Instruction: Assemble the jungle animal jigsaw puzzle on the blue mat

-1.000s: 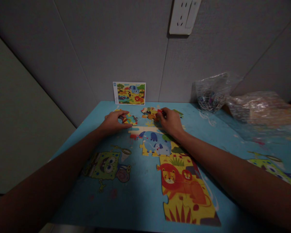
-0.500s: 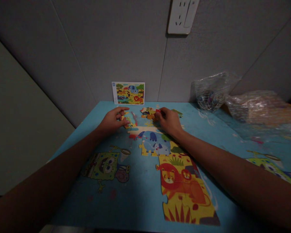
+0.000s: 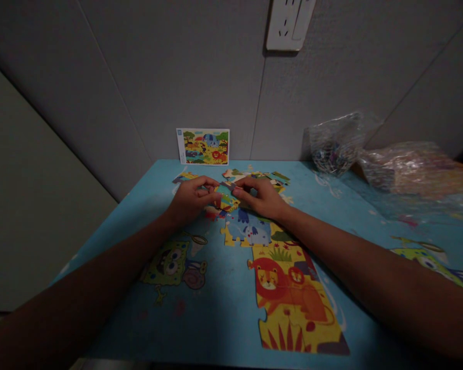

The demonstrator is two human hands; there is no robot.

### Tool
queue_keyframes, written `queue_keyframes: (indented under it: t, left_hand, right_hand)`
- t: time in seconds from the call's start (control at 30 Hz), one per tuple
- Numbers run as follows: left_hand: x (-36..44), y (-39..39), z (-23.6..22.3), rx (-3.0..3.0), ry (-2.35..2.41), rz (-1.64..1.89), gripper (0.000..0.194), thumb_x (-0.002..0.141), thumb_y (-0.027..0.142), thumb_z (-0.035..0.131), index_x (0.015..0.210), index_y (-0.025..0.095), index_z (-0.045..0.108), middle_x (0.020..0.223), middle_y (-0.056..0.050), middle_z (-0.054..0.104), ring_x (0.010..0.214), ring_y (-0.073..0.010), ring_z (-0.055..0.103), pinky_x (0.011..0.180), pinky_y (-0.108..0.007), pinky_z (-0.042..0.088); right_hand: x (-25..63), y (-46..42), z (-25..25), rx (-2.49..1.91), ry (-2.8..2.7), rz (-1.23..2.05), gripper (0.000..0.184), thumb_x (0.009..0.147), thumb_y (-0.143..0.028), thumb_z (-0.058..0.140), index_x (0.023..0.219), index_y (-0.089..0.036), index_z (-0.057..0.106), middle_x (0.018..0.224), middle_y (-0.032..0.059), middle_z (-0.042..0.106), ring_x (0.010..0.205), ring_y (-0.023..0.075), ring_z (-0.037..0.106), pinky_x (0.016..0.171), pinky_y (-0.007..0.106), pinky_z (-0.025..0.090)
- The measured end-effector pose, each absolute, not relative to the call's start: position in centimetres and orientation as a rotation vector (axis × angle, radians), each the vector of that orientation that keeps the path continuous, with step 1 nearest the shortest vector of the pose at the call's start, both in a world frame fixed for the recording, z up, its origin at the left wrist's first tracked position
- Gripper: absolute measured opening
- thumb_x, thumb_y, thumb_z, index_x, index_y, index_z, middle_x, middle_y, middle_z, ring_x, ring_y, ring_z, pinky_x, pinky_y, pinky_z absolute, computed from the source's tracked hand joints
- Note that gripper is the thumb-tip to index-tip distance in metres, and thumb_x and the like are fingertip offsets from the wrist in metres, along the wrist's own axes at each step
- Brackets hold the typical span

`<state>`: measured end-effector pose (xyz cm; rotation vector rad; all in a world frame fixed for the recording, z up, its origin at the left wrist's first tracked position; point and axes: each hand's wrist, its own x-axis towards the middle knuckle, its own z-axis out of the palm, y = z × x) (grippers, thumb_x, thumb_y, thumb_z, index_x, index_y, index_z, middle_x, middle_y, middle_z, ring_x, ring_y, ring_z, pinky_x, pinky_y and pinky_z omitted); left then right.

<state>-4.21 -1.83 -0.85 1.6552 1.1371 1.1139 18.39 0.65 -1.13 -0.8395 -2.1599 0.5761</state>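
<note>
My left hand (image 3: 193,201) is closed, thumb and fingers pinching a puzzle piece (image 3: 226,200) with green, yellow and teal print, raised a little above the table. My right hand (image 3: 262,196) comes from the other side, its thumb and finger closed on the grey edge of a puzzle piece (image 3: 230,185). Whether these are one piece or two touching, I cannot tell. Just below the hands lies a joined elephant section (image 3: 250,229). It meets the joined lion section (image 3: 289,293) nearer me. My right wrist partly covers the elephant section's upper right.
Loose puzzle pieces (image 3: 280,177) lie behind my right hand, and another piece (image 3: 185,177) lies behind my left. A picture card (image 3: 204,146) leans on the wall. Clear plastic bags (image 3: 412,174) sit at the right on the blue cartoon-printed table (image 3: 216,318).
My right hand has moved left from the loose pieces. My left hand has shifted right with its piece, and both hands now meet above the elephant section.
</note>
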Motion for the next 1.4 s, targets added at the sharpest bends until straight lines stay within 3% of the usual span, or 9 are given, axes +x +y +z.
queue_keyframes:
  t: [0.3, 0.47, 0.67, 0.8, 0.93, 1.1, 1.23, 1.4]
  left_hand:
    - [-5.0, -1.4, -0.5, 1.942, 1.157, 1.132, 0.033, 0.076, 0.038, 0.074, 0.099, 0.016, 0.066, 0.072, 0.000, 0.068, 0.069, -0.0168, 0.068, 0.074, -0.032, 0.057]
    - [-5.2, -1.4, -0.5, 2.006, 1.144, 1.154, 0.031, 0.081, 0.036, 0.067, 0.103, 0.015, 0.066, 0.077, -0.002, 0.068, 0.074, -0.0170, 0.067, 0.078, -0.033, 0.056]
    - [-5.3, -1.7, -0.7, 2.116, 1.091, 1.065, 0.063, 0.077, 0.040, 0.076, 0.133, 0.017, 0.060, 0.121, -0.010, 0.069, 0.102, -0.0221, 0.068, 0.093, -0.035, 0.055]
    - [-5.2, -1.8, -0.7, 2.193, 1.047, 0.981, 0.053, 0.084, 0.037, 0.070, 0.132, 0.018, 0.062, 0.132, -0.010, 0.068, 0.117, -0.0252, 0.065, 0.101, -0.037, 0.052]
    - [-5.2, -1.6, -0.7, 2.108, 1.083, 0.988, 0.052, 0.082, 0.036, 0.069, 0.129, 0.016, 0.063, 0.129, -0.011, 0.070, 0.110, -0.0253, 0.069, 0.097, -0.038, 0.055]
    - [-5.2, -1.6, -0.7, 2.007, 1.113, 1.016, 0.048, 0.077, 0.040, 0.073, 0.118, 0.015, 0.064, 0.113, -0.010, 0.074, 0.095, -0.0229, 0.073, 0.088, -0.037, 0.059]
    - [-5.0, -1.6, -0.5, 1.905, 1.147, 1.072, 0.041, 0.075, 0.040, 0.074, 0.106, 0.015, 0.063, 0.090, -0.007, 0.076, 0.075, -0.0192, 0.072, 0.073, -0.032, 0.060]
    - [-5.8, -0.6, -0.6, 1.729, 1.306, 1.346, 0.039, 0.075, 0.037, 0.071, 0.106, 0.016, 0.059, 0.086, -0.005, 0.073, 0.072, -0.0197, 0.071, 0.066, -0.032, 0.059]
  right_hand:
    - [18.6, 0.7, -1.4, -0.777, -2.157, 0.648, 0.042, 0.084, -0.035, 0.067, 0.120, -0.014, 0.070, 0.089, 0.0050, 0.071, 0.073, 0.0163, 0.056, 0.070, 0.030, 0.043]
    - [18.8, 0.9, -1.8, -0.719, -2.123, 0.572, 0.043, 0.084, -0.023, 0.062, 0.126, -0.013, 0.064, 0.085, 0.0039, 0.065, 0.072, 0.0160, 0.054, 0.069, 0.030, 0.043]
    - [18.6, 0.9, -2.0, -0.709, -2.041, 0.567, 0.030, 0.081, -0.019, 0.063, 0.111, -0.016, 0.061, 0.078, 0.0001, 0.062, 0.067, 0.0140, 0.054, 0.067, 0.028, 0.044]
    - [18.4, 0.9, -1.9, -0.802, -1.988, 0.523, 0.023, 0.083, -0.019, 0.063, 0.105, -0.019, 0.063, 0.079, 0.0008, 0.066, 0.071, 0.0153, 0.059, 0.071, 0.029, 0.046]
    - [18.4, 1.0, -1.9, -0.891, -1.928, 0.467, 0.020, 0.084, -0.023, 0.066, 0.104, -0.019, 0.068, 0.079, 0.0028, 0.069, 0.073, 0.0174, 0.061, 0.073, 0.032, 0.045]
    - [18.5, 1.3, -1.9, -0.932, -1.862, 0.557, 0.014, 0.085, -0.025, 0.063, 0.094, -0.017, 0.070, 0.072, 0.0023, 0.066, 0.065, 0.0155, 0.057, 0.066, 0.030, 0.042]
    - [18.6, 1.4, -2.0, -0.878, -1.791, 0.626, 0.021, 0.084, -0.026, 0.062, 0.099, -0.016, 0.072, 0.072, 0.0009, 0.064, 0.064, 0.0139, 0.055, 0.065, 0.029, 0.042]
    - [18.7, 1.9, -2.3, -0.906, -1.715, 0.604, 0.024, 0.083, -0.028, 0.060, 0.099, -0.016, 0.074, 0.072, 0.0012, 0.064, 0.064, 0.0141, 0.054, 0.064, 0.029, 0.042]
